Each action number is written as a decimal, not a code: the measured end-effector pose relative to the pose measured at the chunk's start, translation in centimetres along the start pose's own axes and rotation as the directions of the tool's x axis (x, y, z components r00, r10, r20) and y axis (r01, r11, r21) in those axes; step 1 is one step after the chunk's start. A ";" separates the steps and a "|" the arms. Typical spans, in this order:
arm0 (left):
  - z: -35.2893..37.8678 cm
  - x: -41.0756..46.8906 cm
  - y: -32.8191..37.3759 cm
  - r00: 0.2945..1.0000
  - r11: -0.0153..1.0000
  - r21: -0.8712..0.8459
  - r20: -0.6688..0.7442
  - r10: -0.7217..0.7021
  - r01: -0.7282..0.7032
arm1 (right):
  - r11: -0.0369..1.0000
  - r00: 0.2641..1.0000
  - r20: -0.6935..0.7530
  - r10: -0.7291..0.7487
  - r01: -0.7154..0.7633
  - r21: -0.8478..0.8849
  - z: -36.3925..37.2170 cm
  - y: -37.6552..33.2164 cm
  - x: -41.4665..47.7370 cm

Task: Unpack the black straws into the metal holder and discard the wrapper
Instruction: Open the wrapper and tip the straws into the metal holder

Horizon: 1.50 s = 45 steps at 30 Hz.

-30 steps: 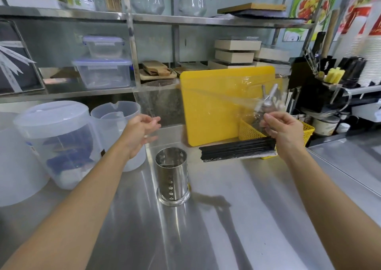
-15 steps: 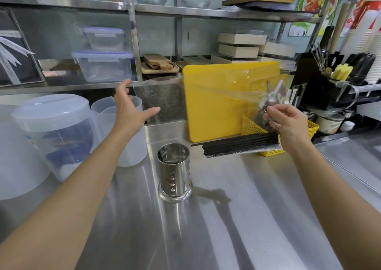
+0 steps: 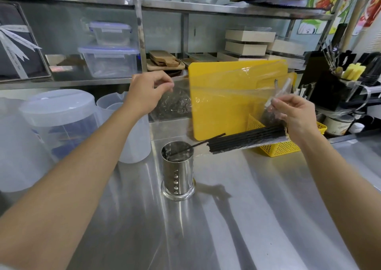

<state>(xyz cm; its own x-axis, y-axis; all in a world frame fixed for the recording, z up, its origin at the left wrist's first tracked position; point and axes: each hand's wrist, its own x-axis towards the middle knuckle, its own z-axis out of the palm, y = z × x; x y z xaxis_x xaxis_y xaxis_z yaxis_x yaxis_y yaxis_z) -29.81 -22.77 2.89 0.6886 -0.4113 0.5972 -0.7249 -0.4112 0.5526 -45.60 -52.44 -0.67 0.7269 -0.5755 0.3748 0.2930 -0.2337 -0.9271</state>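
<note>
A clear plastic wrapper (image 3: pixel 222 90) is stretched between my two hands above the counter. My left hand (image 3: pixel 147 93) pinches its left end, and my right hand (image 3: pixel 292 115) grips its right end. A bundle of black straws (image 3: pixel 247 140) hangs in the wrapper's lower part below my right hand, tilted down to the left. One black straw (image 3: pixel 198 145) has slid out, its tip inside the metal holder (image 3: pixel 177 170), which stands upright on the steel counter (image 3: pixel 247 218).
A yellow cutting board (image 3: pixel 216 113) leans behind the wrapper, with a yellow basket (image 3: pixel 282 148) at its right. Translucent plastic jugs (image 3: pixel 59 123) stand at the left. Shelves with boxes run along the back. A black utensil caddy (image 3: pixel 332 92) sits far right.
My left hand has closed onto the wrapper's left end, after being open and apart from it. The straw bundle has tilted down to the left and one straw has slid into the holder.
</note>
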 end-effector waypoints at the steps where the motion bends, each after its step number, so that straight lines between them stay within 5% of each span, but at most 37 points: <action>1: 0.0 -0.1 -0.2 1.000 0.999 -0.029 0.009 -0.014 0.014 | 1.000 1.000 0.007 -0.006 0.006 -0.024 0.2 -0.3 0.3; 23: -1.5 -7.5 -10.1 0.895 0.876 -0.237 -0.054 -0.443 0.420 | 0.889 0.907 0.396 -0.143 0.293 -0.351 13.6 -7.0 5.9; 37: -0.5 -6.9 -9.5 0.919 0.841 -0.447 -0.093 -0.383 0.305 | 0.780 0.835 0.512 -0.199 0.451 -0.433 15.5 -8.3 6.1; 45: 0.1 -7.7 -10.6 0.890 0.779 -0.524 -0.080 -0.449 0.345 | 0.866 0.841 0.528 -0.117 0.347 -0.361 10.0 -7.9 6.0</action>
<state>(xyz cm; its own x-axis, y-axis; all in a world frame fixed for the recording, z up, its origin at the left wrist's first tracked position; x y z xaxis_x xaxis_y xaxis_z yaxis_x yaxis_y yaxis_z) -27.37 -15.30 -7.62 0.9367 -0.1165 0.3302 -0.3362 -0.0362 0.9411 -37.33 -46.19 8.91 0.9050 -0.0428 0.4233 0.2819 -0.6849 -0.6719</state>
